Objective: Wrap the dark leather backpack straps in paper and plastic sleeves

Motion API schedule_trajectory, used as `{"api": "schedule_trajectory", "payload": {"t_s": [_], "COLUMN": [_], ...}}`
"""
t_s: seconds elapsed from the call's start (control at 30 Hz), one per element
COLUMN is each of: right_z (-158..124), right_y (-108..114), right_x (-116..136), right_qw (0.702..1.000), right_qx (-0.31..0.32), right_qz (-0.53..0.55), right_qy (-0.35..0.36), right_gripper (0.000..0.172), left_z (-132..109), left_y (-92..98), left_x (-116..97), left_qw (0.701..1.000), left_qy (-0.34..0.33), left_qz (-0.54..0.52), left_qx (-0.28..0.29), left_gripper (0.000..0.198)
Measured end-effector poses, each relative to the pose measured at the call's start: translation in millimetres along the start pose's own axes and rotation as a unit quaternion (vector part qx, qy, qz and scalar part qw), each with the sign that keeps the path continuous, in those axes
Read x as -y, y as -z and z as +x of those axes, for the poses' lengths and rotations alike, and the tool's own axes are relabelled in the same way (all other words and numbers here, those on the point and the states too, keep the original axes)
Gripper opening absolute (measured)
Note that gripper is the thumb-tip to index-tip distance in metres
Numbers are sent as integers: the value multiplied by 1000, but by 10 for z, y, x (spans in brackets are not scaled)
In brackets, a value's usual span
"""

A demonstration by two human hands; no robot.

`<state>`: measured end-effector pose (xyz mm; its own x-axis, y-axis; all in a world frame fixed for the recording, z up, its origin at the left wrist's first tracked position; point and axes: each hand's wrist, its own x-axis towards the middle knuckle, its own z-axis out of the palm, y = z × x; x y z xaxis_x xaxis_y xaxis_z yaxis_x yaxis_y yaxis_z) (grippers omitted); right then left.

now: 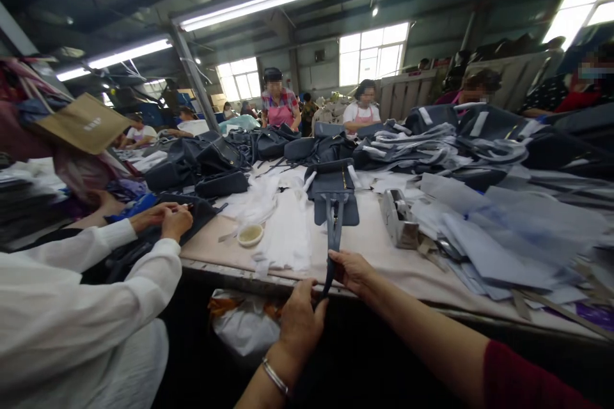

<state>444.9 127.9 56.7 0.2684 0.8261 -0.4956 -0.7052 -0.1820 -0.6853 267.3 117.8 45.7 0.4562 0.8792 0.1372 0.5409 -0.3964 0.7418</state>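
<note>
A dark blue-grey handbag (332,186) lies on the work table (384,255), and its long strap (334,230) runs toward me over the table's front edge. My right hand (352,268) pinches the strap at the edge. Just below it, my left hand (300,319), with a bangle on its wrist, closes on the strap's lower end.
A person in white sleeves (96,294) works at my left on dark material. A small dish (250,234), white cloth (288,230), a metal tool (398,217) and grey-blue sheets (503,236) lie around. Piled bags (268,144) and several workers fill the far side.
</note>
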Motion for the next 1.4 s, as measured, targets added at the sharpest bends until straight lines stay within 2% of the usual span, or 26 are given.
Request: {"api": "schedule_trajectory", "payload": {"t_s": [0.1,0.17,0.23,0.3,0.4,0.5,0.57,0.67,0.73,0.8,0.93,1.03,1.17,1.23,1.27,1.3,1.4], "right_z": [-25,-65,-141,-250,-441,-621,-715,-817,-866,-894,-830,-744,-775,-832,-855,-869,-882], "right_y": [-2,-5,-4,-2,1,-1,-4,-26,-60,-107,-196,-188,-75,-31,-21,-19,-35], "right_x": [66,51,-15,-99,-181,-188,-182,-204,-243,-283,-315,-350,-550,-670,-708,-725,-649], "right_qw": [1000,999,998,994,988,983,980,966,960,965,978,981,966,953,952,954,968], "right_qx": [11,30,60,93,130,145,150,174,188,175,119,100,188,215,210,200,163], "right_qz": [-7,-17,-31,-49,-79,-107,-132,-189,-206,-195,-170,-165,-176,-204,-213,-216,-191], "right_qy": [22,21,7,-14,-34,-32,-20,19,34,31,19,27,-26,-64,-69,-64,-13], "right_gripper": [14,14,13,11,5,13,20,22,24,27,25,25,40,42,40,38,38], "left_z": [1,4,-6,-40,-143,-273,-342,-419,-485,-577,-773,-907,-1021,-1034,-1039,-1046,-1096], "left_y": [66,90,78,32,-50,-84,-62,26,99,158,195,194,244,297,326,354,416], "left_x": [-147,-189,-180,-145,-102,-92,-83,-56,-43,-34,48,170,230,206,195,189,220], "left_qw": [999,998,987,959,921,903,906,923,912,886,846,831,804,793,800,819,901], "left_qy": [-54,-52,-12,55,127,151,129,77,82,94,100,109,161,160,155,150,142], "left_qz": [9,-41,-152,-269,-354,-382,-384,-366,-392,-438,-462,-465,-490,-493,-484,-465,-357], "left_qx": [-3,20,49,74,101,123,122,91,88,123,247,286,295,319,319,301,199], "left_gripper": [16,14,17,30,41,45,43,35,37,45,57,58,55,49,46,45,42]}}
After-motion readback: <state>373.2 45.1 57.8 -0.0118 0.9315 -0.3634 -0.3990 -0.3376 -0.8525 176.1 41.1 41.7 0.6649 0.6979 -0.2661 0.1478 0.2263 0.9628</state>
